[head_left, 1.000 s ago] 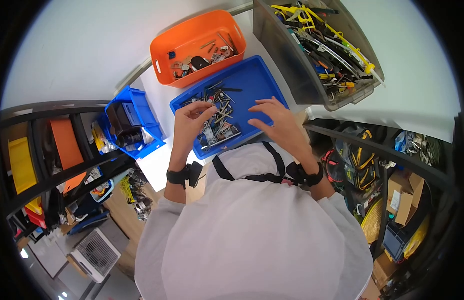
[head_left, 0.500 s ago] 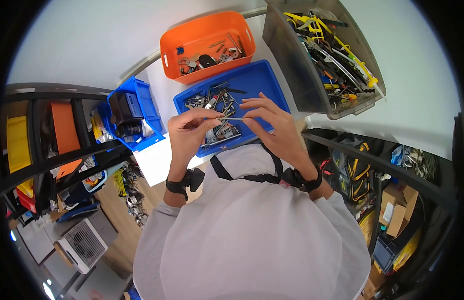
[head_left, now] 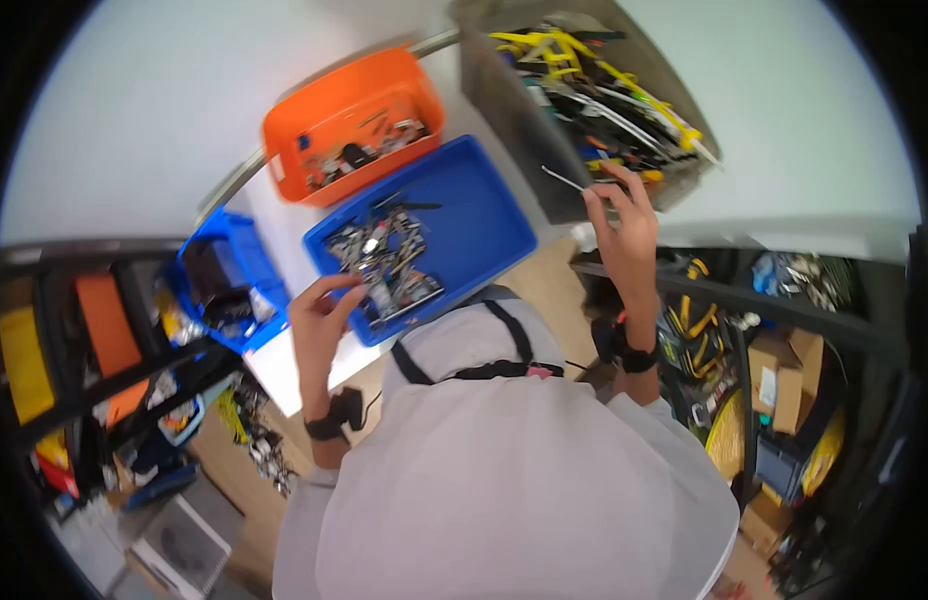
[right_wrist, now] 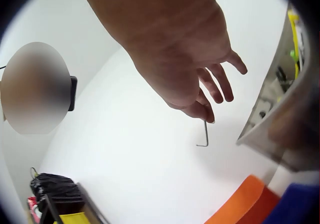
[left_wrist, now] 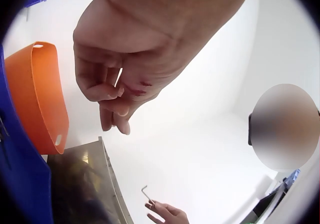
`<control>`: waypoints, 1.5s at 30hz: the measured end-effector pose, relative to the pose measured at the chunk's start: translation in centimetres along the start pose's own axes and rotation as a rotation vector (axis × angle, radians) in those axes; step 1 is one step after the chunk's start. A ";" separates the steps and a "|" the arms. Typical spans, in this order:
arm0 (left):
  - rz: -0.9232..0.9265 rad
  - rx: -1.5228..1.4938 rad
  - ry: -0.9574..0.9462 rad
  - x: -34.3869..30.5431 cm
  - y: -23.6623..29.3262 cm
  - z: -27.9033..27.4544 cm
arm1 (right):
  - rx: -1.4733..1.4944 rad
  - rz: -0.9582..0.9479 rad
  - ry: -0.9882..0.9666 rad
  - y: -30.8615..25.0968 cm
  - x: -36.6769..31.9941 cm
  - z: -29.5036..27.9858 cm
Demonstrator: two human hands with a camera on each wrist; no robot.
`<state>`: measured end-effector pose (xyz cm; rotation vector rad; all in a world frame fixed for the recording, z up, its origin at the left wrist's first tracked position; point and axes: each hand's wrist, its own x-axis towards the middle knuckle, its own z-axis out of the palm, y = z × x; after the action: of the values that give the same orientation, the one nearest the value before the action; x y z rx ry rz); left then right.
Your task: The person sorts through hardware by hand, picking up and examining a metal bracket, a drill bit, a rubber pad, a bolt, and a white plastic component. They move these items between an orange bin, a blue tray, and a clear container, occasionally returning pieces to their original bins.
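Between thumb and forefinger, my right hand pinches a thin L-shaped hex key. The key's bent end points away from the fingers, and the hand is at the near side of the grey bin of tools. My left hand hovers by the near left corner of the blue tray, its fingers loosely bent with nothing seen in them. Inside that tray, a heap of small metal parts fills the left half. The left wrist view also shows the hex key in the distant right hand.
Behind the blue tray sits an orange bin holding small hardware. A smaller blue bin with boxes stands to the left. Black-framed shelves flank both sides, with a cardboard box on the right.
Half a second ago both hands met over the tray with the thin key between them. Now the right hand has carried it right toward the grey bin, and the left hand has drawn apart.
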<state>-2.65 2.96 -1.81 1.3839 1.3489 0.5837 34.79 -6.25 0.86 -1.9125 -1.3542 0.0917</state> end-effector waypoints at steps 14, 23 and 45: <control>-0.107 -0.013 -0.128 0.8 -2.8 0.9 | -0.535 0.099 0.115 10.1 -0.2 -4.4; -0.086 0.097 -0.128 1.4 -4.0 1.0 | -0.537 0.039 0.121 10.1 1.0 -4.0; -0.036 0.841 -0.165 12.1 -20.5 8.0 | -0.454 0.168 -0.067 4.0 -1.5 -5.1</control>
<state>-0.73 7.07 -26.51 2.0056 1.5466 -0.1695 39.63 -10.78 1.44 -2.4206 -1.3373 -0.0773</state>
